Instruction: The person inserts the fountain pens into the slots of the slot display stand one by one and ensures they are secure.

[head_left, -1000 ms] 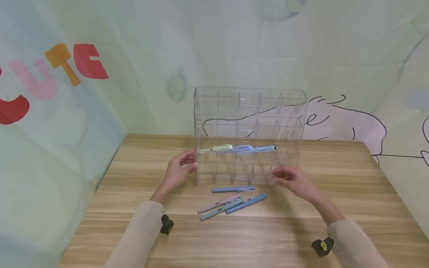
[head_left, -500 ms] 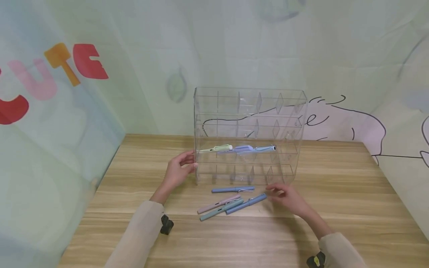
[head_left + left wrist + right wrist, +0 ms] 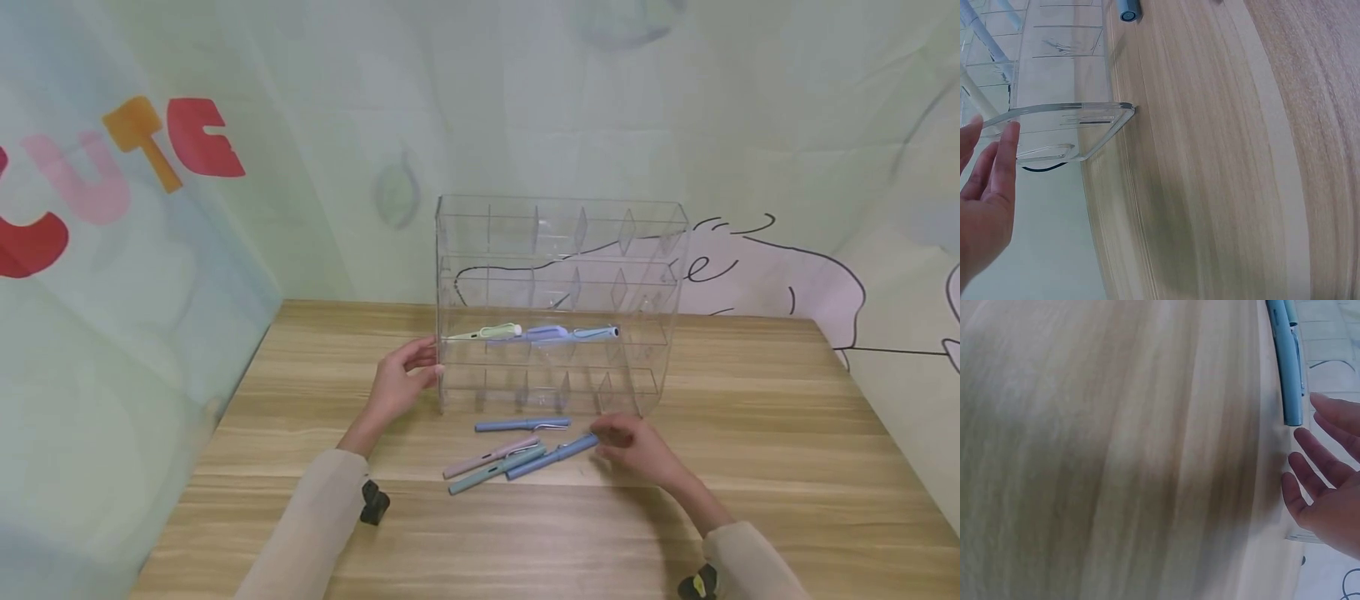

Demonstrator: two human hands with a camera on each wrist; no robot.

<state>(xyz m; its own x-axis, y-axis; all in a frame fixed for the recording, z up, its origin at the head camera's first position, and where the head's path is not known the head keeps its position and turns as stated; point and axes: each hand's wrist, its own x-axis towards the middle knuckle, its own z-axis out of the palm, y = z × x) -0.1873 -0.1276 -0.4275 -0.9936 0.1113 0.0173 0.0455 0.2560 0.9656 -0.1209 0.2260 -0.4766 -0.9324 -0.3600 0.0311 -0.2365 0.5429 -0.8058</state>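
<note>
The clear acrylic pen rack [image 3: 555, 367], divided into small compartments, stands upright toward the back of the table. Its left side is touched by the fingertips of my left hand [image 3: 401, 385], whose fingers look fairly straight in the left wrist view. My right hand [image 3: 637, 450] is low beside the right end of a blue pen [image 3: 551, 457], its fingers spread and lightly bent around no object. A teal pen [image 3: 497, 469] and a pink pen [image 3: 487, 457] lie left of that pen. Another blue pen [image 3: 517, 425] lies closer to the rack.
Inside the rack, a pale green pen [image 3: 491, 332], a lavender pen [image 3: 542, 333] and a light blue pen [image 3: 596, 333] lie along a middle tier. Behind the wooden table [image 3: 300, 525] hangs a printed cloth [image 3: 337, 167].
My right hand has moved from the rack's lower right toward me, down to the near blue pen's end. My left hand stays at the rack's left side. The pens have not moved.
</note>
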